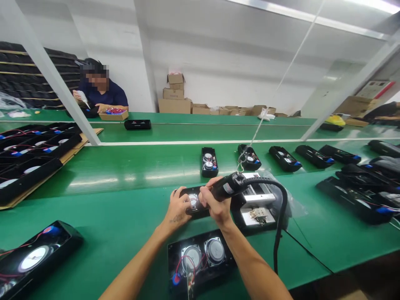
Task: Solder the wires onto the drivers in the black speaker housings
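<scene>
My right hand (216,202) is wrapped around a black electric screwdriver (227,186), which hangs from a cord and trails a thick black cable. The tool points down and left over a black speaker housing (196,213); its tip is hidden by my fingers. My left hand (180,206) grips the left end of that housing, with a round silver speaker (193,201) showing beside the fingers. Closer to me lies another black housing (200,273) with two round speakers, red wires and a blue part. Right of my hands sits a metal device (258,216) on a dark base.
Several black housings stand in a row behind, such as one housing (209,161), with more piled at right (359,196). A filled cardboard tray (75,152) is at left; one housing (40,254) lies front left. Across the green bench (125,221), a person (103,96) sits working.
</scene>
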Tool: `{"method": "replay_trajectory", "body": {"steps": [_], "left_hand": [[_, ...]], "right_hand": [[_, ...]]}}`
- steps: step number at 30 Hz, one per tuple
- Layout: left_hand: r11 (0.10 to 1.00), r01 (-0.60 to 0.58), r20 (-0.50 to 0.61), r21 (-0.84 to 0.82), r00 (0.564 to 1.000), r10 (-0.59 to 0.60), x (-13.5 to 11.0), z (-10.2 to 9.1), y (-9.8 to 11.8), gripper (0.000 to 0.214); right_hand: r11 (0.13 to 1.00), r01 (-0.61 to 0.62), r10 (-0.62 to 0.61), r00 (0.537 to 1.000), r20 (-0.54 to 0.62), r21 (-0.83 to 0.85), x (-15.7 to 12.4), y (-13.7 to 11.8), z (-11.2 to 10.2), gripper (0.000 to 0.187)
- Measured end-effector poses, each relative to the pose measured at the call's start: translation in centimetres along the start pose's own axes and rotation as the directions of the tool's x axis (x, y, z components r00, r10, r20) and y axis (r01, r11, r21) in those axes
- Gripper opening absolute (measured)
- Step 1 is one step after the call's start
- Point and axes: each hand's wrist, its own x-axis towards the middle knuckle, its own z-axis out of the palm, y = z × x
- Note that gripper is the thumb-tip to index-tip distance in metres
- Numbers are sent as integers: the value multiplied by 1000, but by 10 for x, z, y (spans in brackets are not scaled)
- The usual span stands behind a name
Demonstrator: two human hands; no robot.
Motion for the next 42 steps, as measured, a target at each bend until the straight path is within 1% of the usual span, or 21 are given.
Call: {"method": "replay_trajectory", "body": {"steps": [3, 6, 7, 9, 11, 12, 13, 15, 17, 21, 25, 28, 31, 33, 34, 36, 37, 38, 39, 41, 42], "left_hand": [[1000, -6, -4, 4, 1000, 6, 1, -1, -2, 17], [1000, -24, -6, 16, 1000, 24, 0, -2, -4, 16], [999, -30, -14, 24, 999, 30, 0, -2, -6, 16], [998, -41, -35, 45, 998, 42, -1, -1, -8, 16], [997, -56, -44, 58, 997, 58, -2, 0, -10, 16], [996, -64, -41, 62, 997, 66, -3, 0, -11, 16], [995, -69, -36, 65, 997, 72, -3, 0, -12, 15], [995, -75, -24, 73, 997, 77, -2, -1, -13, 15], [994, -74, -10, 82, 997, 75, -2, -3, -14, 14], [993, -69, 12, 95, 998, 68, -1, -5, -15, 15], [994, -66, 15, 92, 998, 65, -1, -5, -15, 11], [993, -74, 10, 87, 997, 73, 0, -4, -17, 10], [992, -76, 2, 98, 997, 76, 0, -4, -18, 13], [992, -76, 3, 101, 997, 76, 0, -3, -18, 14], [992, -78, 3, 101, 997, 78, -1, -3, -19, 13], [991, -87, -1, 97, 996, 87, -1, -2, -20, 11], [991, -92, -5, 97, 996, 93, -1, -2, -20, 10], [991, -94, -9, 100, 995, 95, -1, -1, -21, 10], [990, -95, -11, 103, 995, 97, -1, -1, -22, 10], [990, -91, -9, 111, 996, 93, -1, 0, -23, 11], [990, -88, -7, 113, 996, 89, -1, 0, -23, 10]], "right_hand": [[1000, -3, 2, 999, -39, -27, -4, -15, -9, 31], [992, 26, -47, 986, -163, -126, -14, -48, -40, 30], [982, 46, -89, 969, -231, -186, -17, -61, -55, 30], [937, 86, -217, 904, -368, -340, -22, -86, -88, 29], [873, 100, -337, 830, -444, -477, -25, -103, -119, 28], [852, 96, -369, 808, -460, -515, -25, -107, -132, 28], [843, 92, -380, 800, -465, -531, -25, -109, -143, 28], [853, 88, -363, 808, -464, -514, -24, -104, -157, 28], [872, 79, -328, 826, -458, -482, -24, -95, -162, 27], [872, 6, -249, 866, -434, -489, -27, -86, -159, 28], [855, -83, -133, 919, -371, -512, -31, -97, -159, 27], [877, -29, -165, 919, -357, -479, -33, -107, -160, 28], [907, 55, -236, 888, -395, -418, -30, -118, -157, 28], [913, 158, -320, 850, -419, -377, -23, -124, -154, 28], [904, 232, -381, 819, -430, -358, -17, -125, -152, 29], [846, 412, -530, 709, -465, -337, -4, -124, -151, 29], [815, 471, -579, 657, -483, -336, 3, -122, -152, 30], [808, 480, -589, 643, -489, -341, 10, -119, -154, 32], [827, 436, -562, 671, -483, -355, 15, -117, -156, 35], [873, 279, -452, 772, -447, -401, 19, -116, -160, 38], [877, 231, -416, 803, -427, -420, 17, -118, -162, 37]]}}
